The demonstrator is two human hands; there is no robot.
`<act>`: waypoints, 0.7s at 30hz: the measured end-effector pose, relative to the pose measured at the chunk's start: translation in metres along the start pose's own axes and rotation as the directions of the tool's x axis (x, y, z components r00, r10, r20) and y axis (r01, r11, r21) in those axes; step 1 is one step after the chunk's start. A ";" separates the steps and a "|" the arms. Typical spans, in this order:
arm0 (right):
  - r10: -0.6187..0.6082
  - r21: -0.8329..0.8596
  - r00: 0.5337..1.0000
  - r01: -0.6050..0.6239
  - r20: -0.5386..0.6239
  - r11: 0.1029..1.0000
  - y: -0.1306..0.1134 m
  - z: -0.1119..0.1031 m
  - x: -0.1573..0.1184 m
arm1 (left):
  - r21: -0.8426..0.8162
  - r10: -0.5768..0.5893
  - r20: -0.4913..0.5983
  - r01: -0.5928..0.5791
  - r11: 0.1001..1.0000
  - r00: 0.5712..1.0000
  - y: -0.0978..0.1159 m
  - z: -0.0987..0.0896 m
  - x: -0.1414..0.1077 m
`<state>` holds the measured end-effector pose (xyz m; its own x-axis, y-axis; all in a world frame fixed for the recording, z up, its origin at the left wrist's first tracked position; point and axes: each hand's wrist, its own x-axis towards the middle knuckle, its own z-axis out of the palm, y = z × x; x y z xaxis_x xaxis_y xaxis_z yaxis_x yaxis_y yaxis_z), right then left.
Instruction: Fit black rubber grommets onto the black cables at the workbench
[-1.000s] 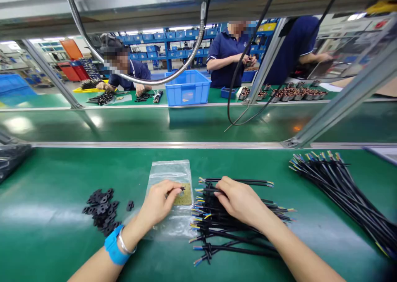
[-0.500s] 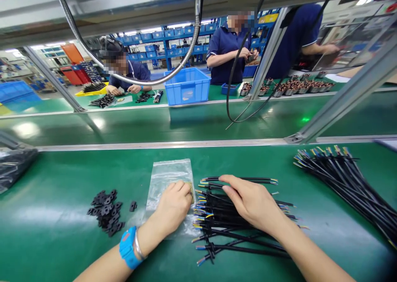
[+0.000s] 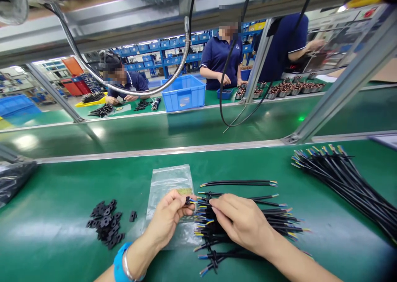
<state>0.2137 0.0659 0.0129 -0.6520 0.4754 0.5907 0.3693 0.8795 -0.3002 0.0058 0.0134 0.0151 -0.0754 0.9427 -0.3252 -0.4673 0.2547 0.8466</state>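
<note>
My left hand (image 3: 167,216), with a blue wristband, pinches a small black plastic piece (image 3: 187,200) between thumb and fingers. The coloured wire ends of a black cable (image 3: 203,202) meet this piece; whether they pass through it I cannot tell. My right hand (image 3: 242,220) grips that cable just behind its wire ends. Under and around the right hand lies a pile of short black cables (image 3: 279,218) with bared wire ends. Beneath the left hand is a clear zip bag (image 3: 167,176) with a yellowish patch. Left of it sit a loose black piece (image 3: 133,216) and a heap of similar pieces (image 3: 107,224).
A larger cable bundle (image 3: 341,182) lies at the right, and a dark plastic bag (image 3: 14,178) at the left edge. Metal posts and a hanging flexible hose (image 3: 149,92) stand over the bench. Beyond are co-workers and a blue crate (image 3: 184,100).
My left hand has lifted off the bag and turned, now showing the black piece at the wire ends. My right hand has moved slightly left and down and closed on a cable.
</note>
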 end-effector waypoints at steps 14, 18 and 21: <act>-0.054 -0.104 0.997 0.060 0.060 0.993 -0.009 -0.013 0.003 | 0.259 0.112 0.138 -0.145 0.955 0.984 -0.004 -0.012 -0.002; -0.027 -0.133 0.995 0.040 0.094 0.990 -0.016 -0.014 0.004 | 0.261 0.109 0.087 -0.129 0.957 0.990 -0.012 -0.008 -0.006; -0.082 -0.217 0.996 0.086 0.027 0.972 -0.017 -0.008 0.006 | 0.206 0.111 -0.067 -0.096 0.974 0.992 -0.021 -0.010 -0.001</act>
<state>0.2092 0.0539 0.0273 -0.6974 0.4024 0.5931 0.4469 0.8911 -0.0791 0.0070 0.0048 -0.0070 -0.1857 0.9486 -0.2562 -0.2666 0.2024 0.9423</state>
